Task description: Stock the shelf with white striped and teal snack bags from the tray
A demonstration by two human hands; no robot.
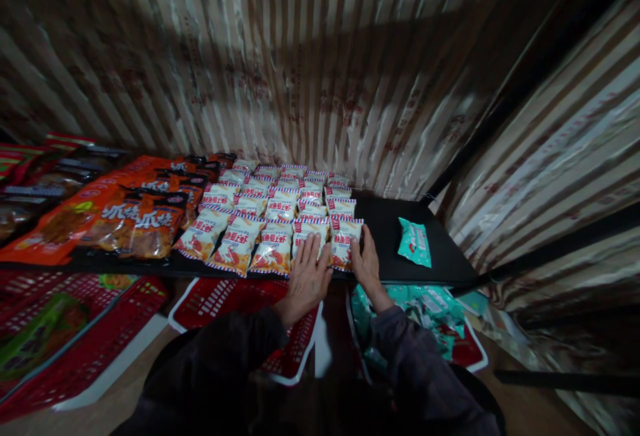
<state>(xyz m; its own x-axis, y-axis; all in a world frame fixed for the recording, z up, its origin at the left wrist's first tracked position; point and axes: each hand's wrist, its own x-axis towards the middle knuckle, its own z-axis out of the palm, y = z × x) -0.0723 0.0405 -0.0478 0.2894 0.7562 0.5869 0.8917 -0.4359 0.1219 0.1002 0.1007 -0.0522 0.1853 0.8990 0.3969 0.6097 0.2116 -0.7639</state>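
Observation:
Several rows of white snack packets with red lettering and striped edges lie on a black shelf. My left hand rests flat over the front packets near the right end, fingers stretched out. My right hand is upright along the right side of the rightmost front packet, its fingers straight and touching that edge. Neither hand is closed around a packet. A single teal packet lies apart on the shelf, to the right of my right hand.
Orange and black snack bags fill the shelf's left part. Below stand a red basket, a basket of teal packets and another red basket at left. Striped sheeting hangs behind; a black post rises at right.

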